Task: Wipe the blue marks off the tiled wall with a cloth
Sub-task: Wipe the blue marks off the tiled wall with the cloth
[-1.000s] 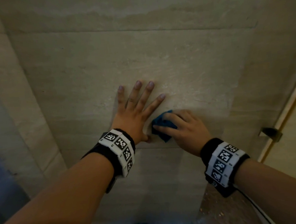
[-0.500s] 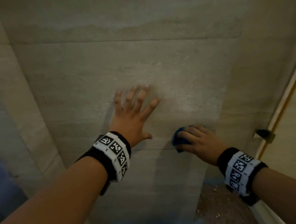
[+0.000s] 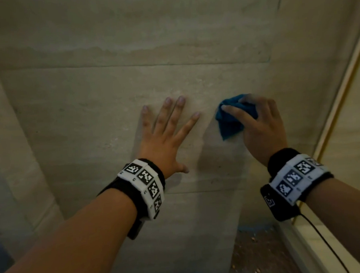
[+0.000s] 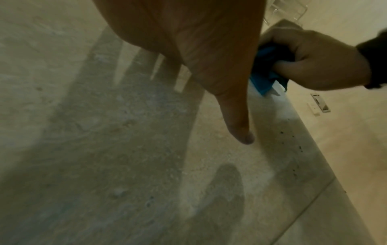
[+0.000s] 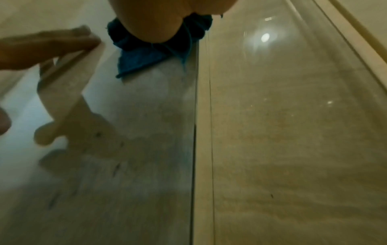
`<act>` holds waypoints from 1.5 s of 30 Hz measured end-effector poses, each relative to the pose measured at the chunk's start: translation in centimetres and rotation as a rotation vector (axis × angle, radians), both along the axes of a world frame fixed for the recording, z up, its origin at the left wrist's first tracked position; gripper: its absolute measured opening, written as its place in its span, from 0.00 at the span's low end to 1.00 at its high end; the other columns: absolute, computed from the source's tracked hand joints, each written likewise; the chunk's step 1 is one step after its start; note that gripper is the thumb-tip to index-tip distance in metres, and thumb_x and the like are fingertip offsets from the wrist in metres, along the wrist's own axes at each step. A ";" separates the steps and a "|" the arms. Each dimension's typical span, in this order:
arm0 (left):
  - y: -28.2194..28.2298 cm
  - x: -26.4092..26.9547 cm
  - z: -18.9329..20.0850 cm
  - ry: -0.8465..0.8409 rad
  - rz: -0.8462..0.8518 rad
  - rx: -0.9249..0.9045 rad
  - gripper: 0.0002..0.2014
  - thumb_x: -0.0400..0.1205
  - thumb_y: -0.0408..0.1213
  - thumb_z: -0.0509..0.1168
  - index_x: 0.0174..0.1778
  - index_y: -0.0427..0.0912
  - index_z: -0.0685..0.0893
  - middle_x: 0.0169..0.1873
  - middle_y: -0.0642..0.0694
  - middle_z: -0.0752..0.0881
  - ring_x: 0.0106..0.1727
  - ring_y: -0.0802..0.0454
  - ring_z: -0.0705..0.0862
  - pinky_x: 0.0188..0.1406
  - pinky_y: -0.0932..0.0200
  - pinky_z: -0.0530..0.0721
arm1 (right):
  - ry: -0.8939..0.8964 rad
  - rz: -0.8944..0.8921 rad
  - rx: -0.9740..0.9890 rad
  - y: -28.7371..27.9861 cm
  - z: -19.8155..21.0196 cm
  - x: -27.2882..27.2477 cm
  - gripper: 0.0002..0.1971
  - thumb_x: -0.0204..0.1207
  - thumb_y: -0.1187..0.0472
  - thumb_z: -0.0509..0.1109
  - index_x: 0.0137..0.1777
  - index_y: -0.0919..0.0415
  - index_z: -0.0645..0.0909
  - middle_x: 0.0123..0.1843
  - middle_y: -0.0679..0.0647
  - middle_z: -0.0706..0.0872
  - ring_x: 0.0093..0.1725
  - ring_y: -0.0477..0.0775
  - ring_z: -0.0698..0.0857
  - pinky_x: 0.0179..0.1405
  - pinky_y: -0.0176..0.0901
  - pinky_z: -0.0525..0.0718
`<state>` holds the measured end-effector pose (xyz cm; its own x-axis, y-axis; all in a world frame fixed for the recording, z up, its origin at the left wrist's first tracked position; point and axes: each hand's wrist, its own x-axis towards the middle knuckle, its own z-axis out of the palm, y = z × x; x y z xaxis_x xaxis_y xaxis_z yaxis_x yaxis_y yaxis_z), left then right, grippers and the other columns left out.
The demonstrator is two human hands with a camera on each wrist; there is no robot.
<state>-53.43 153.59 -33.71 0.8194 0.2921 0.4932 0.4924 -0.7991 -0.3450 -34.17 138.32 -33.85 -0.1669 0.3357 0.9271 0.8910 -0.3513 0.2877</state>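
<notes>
Wiping in progress: crumpled blue cloth [image 3: 229, 121] is clenched by right hand [image 3: 262, 130] against beige tiled wall [image 3: 109, 87]; left hand [image 3: 164, 141] is splayed flat. Firm strokes are judged necessary next.

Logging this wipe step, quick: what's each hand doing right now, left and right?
Left hand: open, fingers spread flat against the tiled wall, holding nothing.
Right hand: closed, gripping the bunched blue cloth against the wall.

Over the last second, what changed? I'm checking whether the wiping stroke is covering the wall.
The right hand, gripping the crumpled blue cloth, swept away from the left hand, dipping to the lower tile joint and then rising level with the left fingers. The left hand stayed flat, fingers spread, on the beige tiled wall. Nothing was let go.
</notes>
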 end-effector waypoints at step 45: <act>0.2 0.2 -3.5 0.108 0.022 -0.038 0.72 0.63 0.71 0.71 0.68 0.53 0.10 0.66 0.41 0.09 0.64 0.36 0.07 0.60 0.25 0.17 | 0.219 -0.004 0.053 -0.8 -5.8 0.1 0.20 0.76 0.66 0.56 0.66 0.57 0.78 0.62 0.59 0.67 0.57 0.65 0.69 0.56 0.51 0.74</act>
